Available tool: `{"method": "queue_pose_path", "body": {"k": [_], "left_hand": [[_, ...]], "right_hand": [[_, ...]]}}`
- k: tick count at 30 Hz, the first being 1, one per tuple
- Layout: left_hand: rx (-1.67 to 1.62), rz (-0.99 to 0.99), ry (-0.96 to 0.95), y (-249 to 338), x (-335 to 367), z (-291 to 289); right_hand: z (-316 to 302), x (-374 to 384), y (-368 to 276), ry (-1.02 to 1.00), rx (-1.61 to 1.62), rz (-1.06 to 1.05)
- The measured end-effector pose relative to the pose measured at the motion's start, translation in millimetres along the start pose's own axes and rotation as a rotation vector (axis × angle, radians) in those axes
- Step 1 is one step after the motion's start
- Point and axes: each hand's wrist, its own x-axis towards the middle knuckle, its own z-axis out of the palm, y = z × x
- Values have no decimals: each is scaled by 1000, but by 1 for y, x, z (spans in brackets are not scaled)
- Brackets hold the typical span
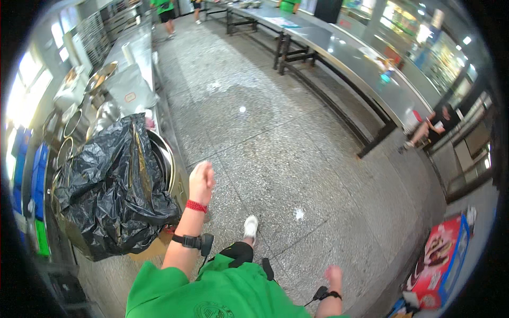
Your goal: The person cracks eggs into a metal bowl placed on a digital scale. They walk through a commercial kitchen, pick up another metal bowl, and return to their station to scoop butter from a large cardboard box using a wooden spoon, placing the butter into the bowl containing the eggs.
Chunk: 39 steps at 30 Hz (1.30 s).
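Note:
My left hand (201, 183) is raised in front of me over the floor, its fingers loosely bent with nothing visible in them. A red beaded bracelet (196, 205) circles that wrist, and a black strapped device (193, 241) sits on the forearm. Nearest to this hand is a large metal pot (168, 159) on the left, mostly covered by a crumpled black plastic bag (114, 185); the two are apart. Low at my right side hangs my right hand (333, 274), small and blurred, its fingers not clear. It touches nothing visible, and a black device (321, 293) is strapped at its wrist.
A long steel counter (119, 50) with bowls and pots runs along the left. A steel table (350, 58) on dark legs stands ahead right. A person (437, 124) sits near its end; others stand far off. At lower right is a red and blue chest (437, 259).

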Motion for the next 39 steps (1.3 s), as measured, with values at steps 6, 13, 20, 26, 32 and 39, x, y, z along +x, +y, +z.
{"method": "queue_pose_path", "body": {"k": [6, 13, 20, 26, 32, 39], "left_hand": [[-227, 87, -79, -7, 163, 22], [-519, 102, 37, -59, 342, 59], [-309, 148, 23, -50, 477, 161], [-427, 86, 267, -83, 607, 229], [-127, 192, 68, -45, 703, 296], [-672, 356, 220, -42, 845, 237]], "right_hand": [[17, 74, -238, -6, 280, -140], [16, 85, -270, -323, -178, -65], [22, 180, -348, -363, -329, 107], [31, 346, -526, -414, -346, 50], [61, 504, -820, -225, -215, -90], [113, 627, -1042, -268, -208, -271]]}}
